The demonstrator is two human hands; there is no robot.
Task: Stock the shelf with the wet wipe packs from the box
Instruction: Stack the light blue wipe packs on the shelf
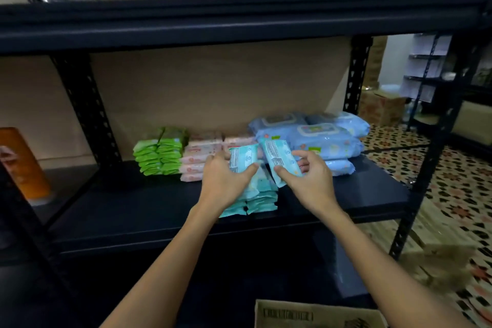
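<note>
Each of my hands holds one small teal wet wipe pack above a teal stack [259,198] near the front of the dark shelf board [133,210]. My left hand [223,181] grips the left pack [242,158], printed back side facing me. My right hand [310,178] grips the right pack [278,160], tilted to the left. Behind them stand green packs [159,154], pink packs [199,160] and large blue packs [319,138]. A corner of the cardboard box [314,314] shows at the bottom edge.
An orange container [21,165] stands at the far left. Black perforated uprights [85,106] frame the bay, and an upper shelf beam [239,21] runs overhead. Patterned floor tiles [452,181], boxes and further racks lie to the right.
</note>
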